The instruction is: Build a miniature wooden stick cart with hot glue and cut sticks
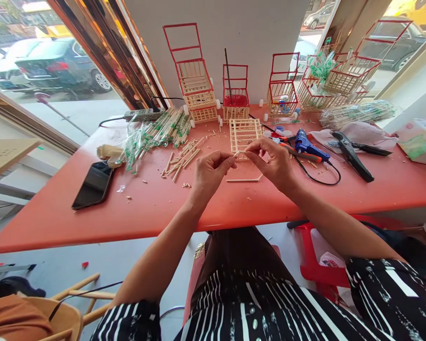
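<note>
Pale stick piece [238,154] spans the small gap between my left hand [212,166] and right hand [271,160], its long axis running roughly from one set of fingertips to the other. Both hands are drawn into thumb-and-finger pinches, and as far as I can tell each has one end; the piece is too small for me to judge its finer shape. Just beyond the fingertips lies the stick lattice [244,138], partly covered by my right hand, the nearer one. On my side of the fingertips, a loose stick [243,180] lies crosswise on the table [156,208].
</note>
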Action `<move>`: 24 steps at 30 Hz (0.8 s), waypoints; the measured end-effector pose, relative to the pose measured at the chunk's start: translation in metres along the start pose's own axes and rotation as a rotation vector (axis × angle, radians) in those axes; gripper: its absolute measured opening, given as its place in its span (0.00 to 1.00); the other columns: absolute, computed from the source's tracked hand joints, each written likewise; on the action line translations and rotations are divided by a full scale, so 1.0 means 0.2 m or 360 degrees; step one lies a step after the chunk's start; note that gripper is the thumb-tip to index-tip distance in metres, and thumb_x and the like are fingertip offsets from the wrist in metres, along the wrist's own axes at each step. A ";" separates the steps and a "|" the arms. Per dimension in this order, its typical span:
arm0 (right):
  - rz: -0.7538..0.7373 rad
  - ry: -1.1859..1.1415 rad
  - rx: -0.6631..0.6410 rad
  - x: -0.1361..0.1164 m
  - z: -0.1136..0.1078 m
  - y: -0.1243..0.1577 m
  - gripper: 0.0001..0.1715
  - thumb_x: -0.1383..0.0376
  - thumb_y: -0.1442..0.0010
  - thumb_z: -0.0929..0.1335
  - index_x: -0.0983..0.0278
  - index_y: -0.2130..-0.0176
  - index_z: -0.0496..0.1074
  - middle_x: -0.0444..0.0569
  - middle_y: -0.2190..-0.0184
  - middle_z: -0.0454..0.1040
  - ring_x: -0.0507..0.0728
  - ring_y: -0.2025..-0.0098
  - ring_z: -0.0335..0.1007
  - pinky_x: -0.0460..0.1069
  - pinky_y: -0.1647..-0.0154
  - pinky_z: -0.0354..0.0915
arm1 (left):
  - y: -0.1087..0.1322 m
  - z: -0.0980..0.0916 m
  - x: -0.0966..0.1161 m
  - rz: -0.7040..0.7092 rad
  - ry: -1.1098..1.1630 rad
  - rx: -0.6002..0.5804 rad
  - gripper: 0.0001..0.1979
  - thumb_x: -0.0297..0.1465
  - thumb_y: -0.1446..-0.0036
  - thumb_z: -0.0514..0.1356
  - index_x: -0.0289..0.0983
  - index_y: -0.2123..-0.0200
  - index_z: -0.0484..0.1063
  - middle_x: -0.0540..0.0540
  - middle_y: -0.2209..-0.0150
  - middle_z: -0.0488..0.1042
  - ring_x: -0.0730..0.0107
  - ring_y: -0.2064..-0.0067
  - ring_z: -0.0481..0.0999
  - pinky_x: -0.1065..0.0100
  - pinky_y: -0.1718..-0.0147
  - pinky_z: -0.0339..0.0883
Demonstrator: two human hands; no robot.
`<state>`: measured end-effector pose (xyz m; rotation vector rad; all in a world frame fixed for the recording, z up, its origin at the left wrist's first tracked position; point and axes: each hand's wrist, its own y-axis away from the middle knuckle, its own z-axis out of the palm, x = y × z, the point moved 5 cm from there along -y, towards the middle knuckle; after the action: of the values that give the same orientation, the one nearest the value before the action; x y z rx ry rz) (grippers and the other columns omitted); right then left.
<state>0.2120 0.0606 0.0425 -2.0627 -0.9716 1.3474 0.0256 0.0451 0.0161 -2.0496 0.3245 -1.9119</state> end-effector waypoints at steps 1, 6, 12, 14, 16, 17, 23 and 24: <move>-0.0002 0.0019 -0.0004 0.00 0.00 0.00 0.09 0.60 0.28 0.73 0.60 0.62 0.77 0.45 0.65 0.78 0.55 0.63 0.70 0.51 0.59 0.66 | 0.00 0.00 0.01 0.0016 -0.0046 0.0005 0.10 0.39 0.44 0.70 0.38 0.69 0.83 0.48 0.74 0.82 0.73 0.75 0.71 0.70 0.72 0.66; -0.0004 0.0087 -0.0021 0.00 0.00 0.00 0.10 0.59 0.27 0.72 0.60 0.62 0.77 0.46 0.65 0.78 0.56 0.62 0.70 0.52 0.59 0.66 | 0.01 -0.01 0.05 0.0112 -0.0184 0.0012 0.07 0.35 0.41 0.68 0.38 0.69 0.82 0.49 0.73 0.82 0.72 0.72 0.77 0.71 0.70 0.69; -0.0021 0.0125 -0.0041 -0.01 0.00 0.00 0.11 0.60 0.27 0.71 0.60 0.63 0.75 0.46 0.66 0.76 0.56 0.62 0.69 0.52 0.58 0.65 | 0.02 -0.02 0.06 0.0164 -0.0299 0.0056 0.06 0.33 0.40 0.69 0.38 0.68 0.83 0.50 0.73 0.82 0.71 0.70 0.79 0.71 0.69 0.71; -0.0026 0.0119 -0.0049 -0.02 0.00 0.00 0.11 0.60 0.27 0.71 0.60 0.63 0.74 0.46 0.66 0.75 0.56 0.63 0.68 0.52 0.58 0.65 | 0.02 -0.02 0.06 0.0174 -0.0315 0.0048 0.06 0.33 0.40 0.69 0.38 0.67 0.84 0.50 0.73 0.83 0.71 0.71 0.79 0.71 0.69 0.70; -0.0031 0.0103 -0.0048 -0.02 0.00 0.00 0.11 0.60 0.26 0.71 0.59 0.64 0.74 0.45 0.67 0.74 0.55 0.63 0.67 0.53 0.58 0.64 | 0.02 -0.02 0.06 0.0182 -0.0334 0.0027 0.06 0.33 0.39 0.68 0.38 0.67 0.83 0.50 0.73 0.83 0.71 0.71 0.78 0.71 0.70 0.69; -0.0028 0.0100 -0.0046 -0.02 0.00 0.00 0.12 0.60 0.26 0.71 0.59 0.64 0.73 0.45 0.67 0.74 0.55 0.63 0.67 0.53 0.58 0.64 | 0.02 -0.02 0.07 0.0185 -0.0345 0.0020 0.06 0.33 0.39 0.68 0.38 0.68 0.83 0.50 0.73 0.82 0.71 0.71 0.78 0.71 0.69 0.69; -0.0017 0.0080 -0.0058 -0.02 0.01 0.00 0.12 0.60 0.26 0.70 0.59 0.64 0.73 0.45 0.67 0.74 0.56 0.63 0.66 0.53 0.58 0.64 | 0.03 -0.02 0.07 0.0236 -0.0350 0.0040 0.07 0.32 0.38 0.68 0.38 0.69 0.82 0.50 0.74 0.81 0.72 0.71 0.77 0.71 0.69 0.69; -0.0020 0.0073 -0.0060 -0.02 0.01 0.00 0.12 0.60 0.26 0.70 0.59 0.64 0.73 0.45 0.67 0.74 0.56 0.63 0.66 0.53 0.59 0.64 | 0.03 -0.02 0.07 0.0247 -0.0347 0.0033 0.07 0.32 0.38 0.68 0.38 0.70 0.82 0.50 0.74 0.81 0.72 0.72 0.77 0.71 0.69 0.68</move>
<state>0.2091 0.0569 0.0445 -2.1021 -0.9961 1.2792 0.0223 0.0348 0.0274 -2.1272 0.3953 -1.5792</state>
